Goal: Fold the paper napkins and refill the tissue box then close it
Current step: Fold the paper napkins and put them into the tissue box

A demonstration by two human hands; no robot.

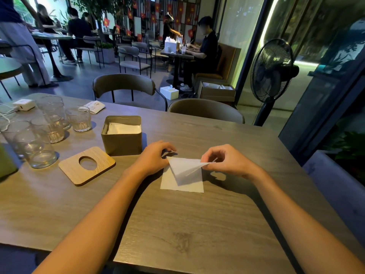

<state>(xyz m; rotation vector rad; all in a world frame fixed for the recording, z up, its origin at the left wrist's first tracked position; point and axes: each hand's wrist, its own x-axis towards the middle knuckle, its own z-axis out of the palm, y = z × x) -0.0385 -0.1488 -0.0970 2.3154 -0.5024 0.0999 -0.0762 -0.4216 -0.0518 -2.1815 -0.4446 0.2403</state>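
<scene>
White paper napkin (pixel 182 180) is laid on the wooden table (pixel 197 224), one corner pinched and lifted by the right hand (pixel 227 161); its far left corner is pressed down by the curled fingers of the left hand (pixel 156 155). Just beside, the open tissue box (pixel 122 139) is seen holding folded napkins, its wooden lid (pixel 87 166) lying alongside

Thin matt white paper napkin (pixel 182 177); matt wood-grain table (pixel 177 224); light wooden lid (pixel 87 166) with visible grain; smooth, matt olive tissue box (pixel 121 141), seemingly metal; clear ribbed drinking glasses (pixel 42 133).
</scene>
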